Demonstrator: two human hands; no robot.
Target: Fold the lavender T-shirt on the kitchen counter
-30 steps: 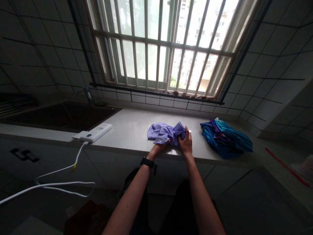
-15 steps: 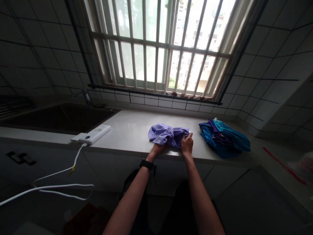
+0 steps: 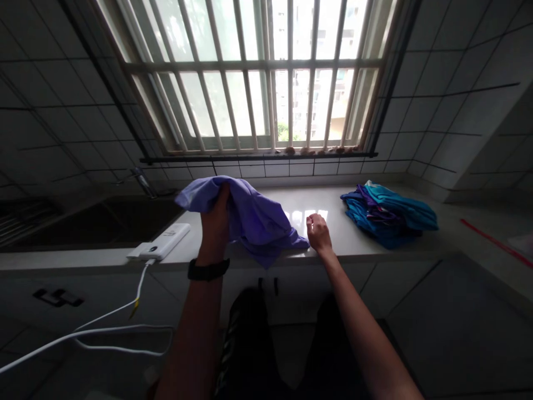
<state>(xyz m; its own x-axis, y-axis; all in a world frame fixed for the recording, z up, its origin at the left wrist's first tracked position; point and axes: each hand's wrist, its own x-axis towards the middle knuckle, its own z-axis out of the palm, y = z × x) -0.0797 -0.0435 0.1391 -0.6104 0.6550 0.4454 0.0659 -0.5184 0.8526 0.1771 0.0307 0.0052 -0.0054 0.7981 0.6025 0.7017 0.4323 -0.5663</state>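
A crumpled purple garment (image 3: pixel 258 219) is lifted at its left end and slopes down to the right over the counter's front part. My left hand (image 3: pixel 216 216), with a black band on the wrist, is closed on the raised end, its fingers partly covered by the fabric. My right hand (image 3: pixel 318 232) is at the garment's lower right tip, just above the counter, fingers curled inward. Whether a bit of fabric is pinched in it cannot be seen. To its right lies a heap of blue, teal and dark purple clothes (image 3: pixel 385 214).
The white counter (image 3: pixel 328 194) runs below a barred window (image 3: pixel 258 66). At the left are a dark sink (image 3: pixel 95 222), a tap (image 3: pixel 144 182) and a white power bank (image 3: pixel 169 241) with a white cable (image 3: pixel 139 289). A red strip (image 3: pixel 495 243) lies far right.
My left hand has raised the garment and moved up and left, stretching it out from a bunched shape. My right hand stays near the same place at its right end. The view has shifted slightly.
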